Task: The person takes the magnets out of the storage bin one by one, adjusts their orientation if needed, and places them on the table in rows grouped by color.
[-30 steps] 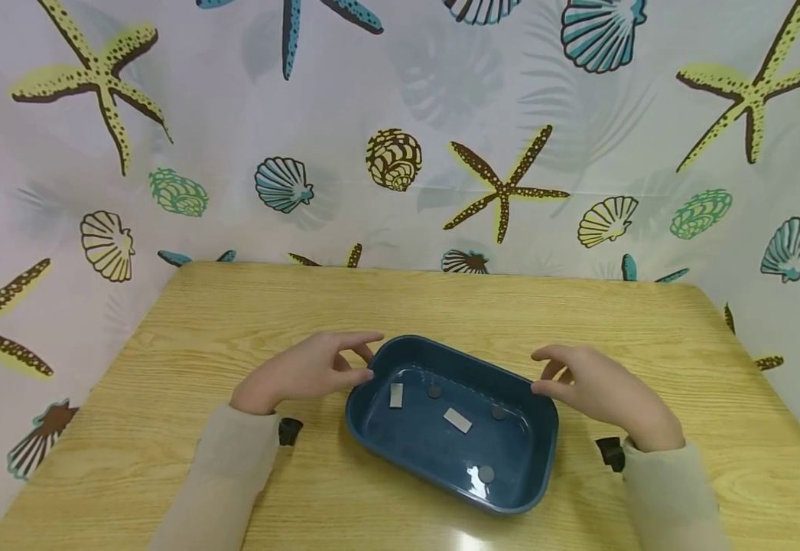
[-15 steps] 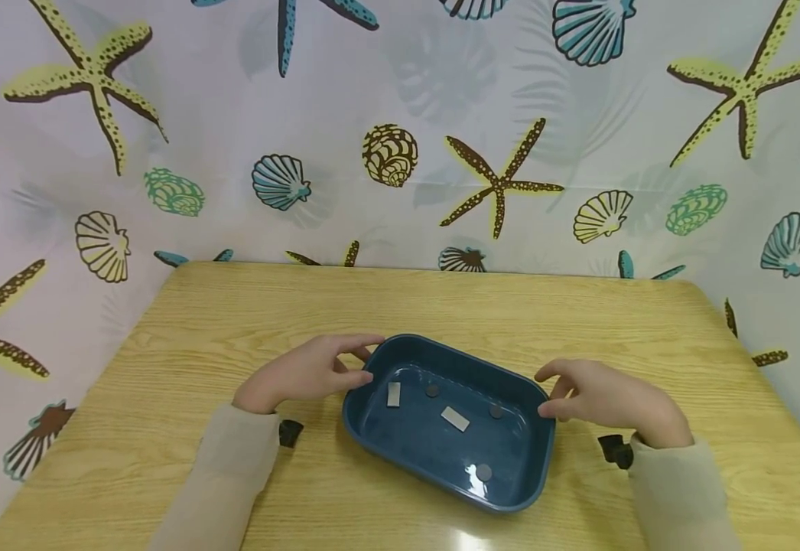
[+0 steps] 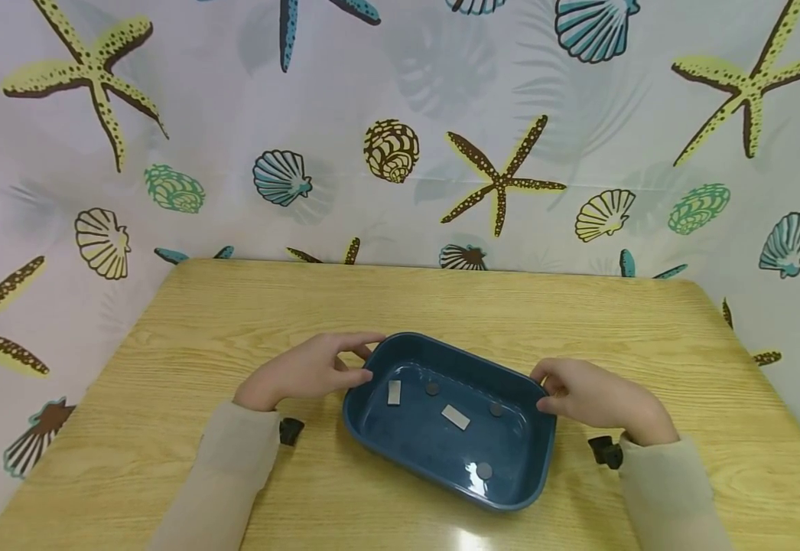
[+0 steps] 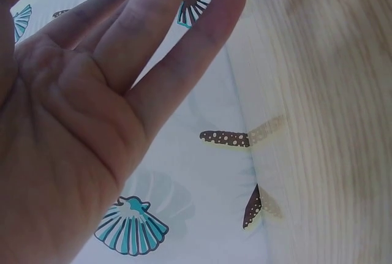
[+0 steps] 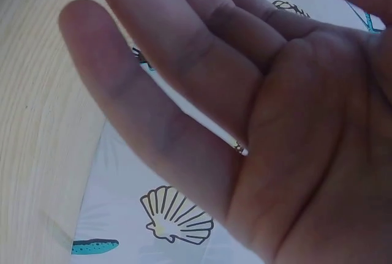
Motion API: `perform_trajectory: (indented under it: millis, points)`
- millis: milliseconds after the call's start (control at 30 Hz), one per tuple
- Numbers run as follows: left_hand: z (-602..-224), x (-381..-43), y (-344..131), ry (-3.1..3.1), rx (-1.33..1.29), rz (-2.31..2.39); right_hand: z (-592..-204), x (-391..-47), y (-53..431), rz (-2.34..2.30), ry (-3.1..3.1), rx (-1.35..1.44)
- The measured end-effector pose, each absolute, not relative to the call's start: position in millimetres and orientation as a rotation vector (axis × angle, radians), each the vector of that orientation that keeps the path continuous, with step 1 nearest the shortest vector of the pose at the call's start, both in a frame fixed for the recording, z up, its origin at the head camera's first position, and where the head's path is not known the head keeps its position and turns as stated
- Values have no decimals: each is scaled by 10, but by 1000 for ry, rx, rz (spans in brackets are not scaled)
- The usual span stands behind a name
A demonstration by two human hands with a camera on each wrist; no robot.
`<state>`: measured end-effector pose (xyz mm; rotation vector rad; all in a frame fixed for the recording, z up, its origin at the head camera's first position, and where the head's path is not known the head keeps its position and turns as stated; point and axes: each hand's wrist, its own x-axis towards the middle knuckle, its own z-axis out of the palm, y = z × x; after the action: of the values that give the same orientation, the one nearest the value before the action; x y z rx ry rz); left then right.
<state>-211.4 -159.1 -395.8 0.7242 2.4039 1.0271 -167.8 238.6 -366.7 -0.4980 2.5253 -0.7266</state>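
A dark blue plastic tray [image 3: 434, 448] with rounded corners and raised walls sits askew on the wooden table. My left hand [image 3: 304, 367] grips its left end, thumb over the rim and fingers along the outside. At the far right corner my right hand [image 3: 593, 394] pinches the rim between thumb and fingers. Two small pale rectangular pieces [image 3: 456, 417] and several grey round discs [image 3: 484, 471] lie on the tray's floor. In the left wrist view the palm [image 4: 67, 105] fills the left side, and a bit of dark rim shows at the top.
The light wood table [image 3: 290, 298] extends around the tray on every side. A white cloth [image 3: 345, 92] printed with shells and starfish hangs behind and at both sides. Black wrist cameras [image 3: 290, 431] sit under each cuff.
My right hand has come down from above the far right rim onto the corner, its fingers closing on the rim. The left hand and the tray have hardly moved.
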Motion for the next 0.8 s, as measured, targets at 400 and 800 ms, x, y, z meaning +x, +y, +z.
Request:
perform_trajectory:
  millis: [400, 800]
  points:
    - [-3937, -2161, -1618, 2372, 704, 1042, -3697, -1768, 2361, -750, 2640, -479]
    - [-3943, -2154, -1639, 2401, 671, 1026, -3809, -1822, 2277, -766, 2810, -427]
